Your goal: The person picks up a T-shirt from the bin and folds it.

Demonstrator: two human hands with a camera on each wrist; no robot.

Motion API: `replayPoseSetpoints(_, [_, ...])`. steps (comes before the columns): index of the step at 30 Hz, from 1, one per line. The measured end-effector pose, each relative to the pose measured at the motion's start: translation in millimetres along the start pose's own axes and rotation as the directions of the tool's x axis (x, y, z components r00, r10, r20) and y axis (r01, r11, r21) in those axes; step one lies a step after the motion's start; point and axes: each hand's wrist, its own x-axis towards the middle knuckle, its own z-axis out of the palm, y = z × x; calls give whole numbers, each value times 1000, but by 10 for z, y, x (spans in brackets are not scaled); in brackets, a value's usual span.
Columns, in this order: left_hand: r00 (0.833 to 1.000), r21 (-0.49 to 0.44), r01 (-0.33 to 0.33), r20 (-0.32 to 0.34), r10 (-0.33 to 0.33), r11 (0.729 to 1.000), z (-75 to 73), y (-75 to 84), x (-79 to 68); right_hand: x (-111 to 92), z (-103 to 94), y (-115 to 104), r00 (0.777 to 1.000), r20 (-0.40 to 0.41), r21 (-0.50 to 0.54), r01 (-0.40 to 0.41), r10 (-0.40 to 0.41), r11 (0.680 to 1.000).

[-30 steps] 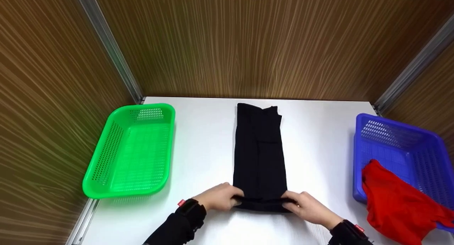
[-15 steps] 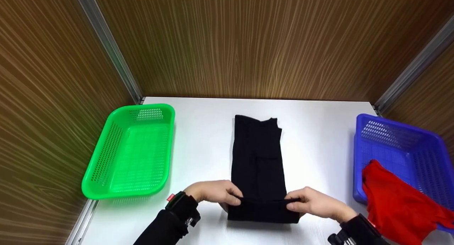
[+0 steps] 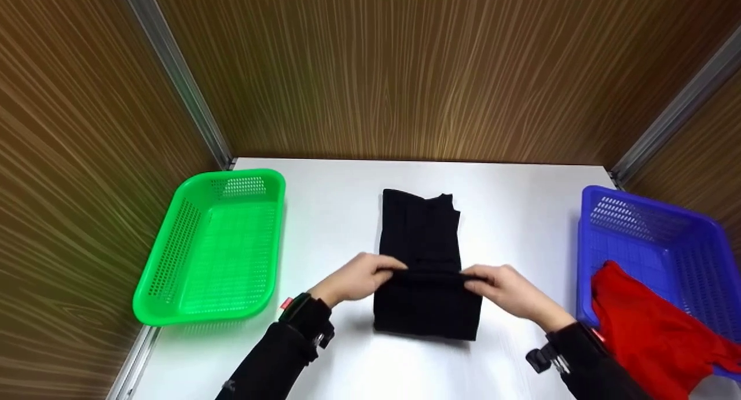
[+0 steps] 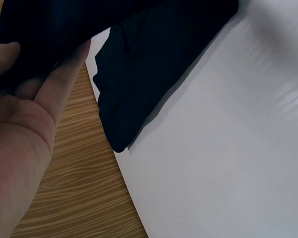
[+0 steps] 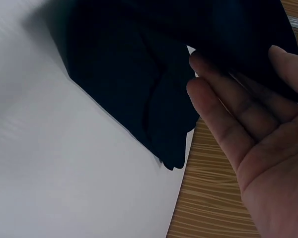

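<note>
A black folded garment (image 3: 425, 313) lies lengthwise in the middle of the white table, its near part turned up and over. My left hand (image 3: 359, 275) pinches the left end of the raised fold between thumb and fingers. At the right end, my right hand (image 3: 512, 290) grips the same fold. In the left wrist view the thumb and fingers of the left hand (image 4: 27, 119) press the dark cloth (image 4: 149, 64) between them. The right wrist view has the right hand (image 5: 253, 124) holding the cloth (image 5: 119, 74), with some fingers stretched out beneath it.
A green plastic basket (image 3: 272, 261) stands at the left of the white table (image 3: 324, 215). On the right is a blue basket (image 3: 586, 261) with a red garment (image 3: 642, 330) hanging over its near side. Wood-grain panels (image 3: 370, 70) enclose the back and sides.
The garment first slid toward me and its near end was turned up. Both hands have since carried the fold away from me, so the garment now looks shorter.
</note>
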Motion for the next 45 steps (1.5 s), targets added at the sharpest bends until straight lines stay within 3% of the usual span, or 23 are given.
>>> replayPoseSetpoints(6, [994,9,19,-104,-18,1000,-34,-57,169,200,-22,43,991,-129,-26,-28,24,999])
replayPoseSetpoints(16, [970,125,151,-212,-123,981,49,-165,361,504,70,224,958,-274,-137,-130,88,982])
replayPoseSetpoints(22, [956,195,235,-222,-190,952,180,-237,448,572,192,369,946,-309,-210,-171,100,963])
replayPoseSetpoints(32, [940,259,311,-227,-255,914,311,-377,475,633,391,490,930,-366,-345,-167,31,924])
replayPoseSetpoints(37, [937,314,318,-250,-245,895,386,-445,473,656,490,529,925,-378,-396,-195,34,898])
replayPoseSetpoints(45, [947,367,285,-249,-202,885,453,-537,425,638,573,595,925,-376,-397,-219,59,891])
